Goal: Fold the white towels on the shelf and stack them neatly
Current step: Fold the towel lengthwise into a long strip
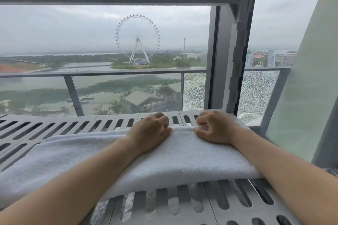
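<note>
A white towel (164, 160) lies across the slotted grey shelf (54, 128), running from the lower left of the frame to the right of centre. Its near edge droops a little over the shelf's front. Both hands sit side by side at the towel's far edge, in the middle of the frame. The left hand (150, 130) has its fingers curled over that edge and holds it, and the right hand (214, 128) pinches the same edge between its thumb and bent fingers.

The step in hand looks like a lengthwise fold, taking the far edge to meet the near one. To do it well, each hand should keep an even hold so the edge travels as a straight line. It should be lifted just clear of the shelf, not dragged (terry cloth may catch on the slots). The hands sit close together, so the long left part of the towel has no support and may lag or twist; sliding the left hand further left first would help. Line the edges up, then smooth from the fold outward with flat palms.
</note>
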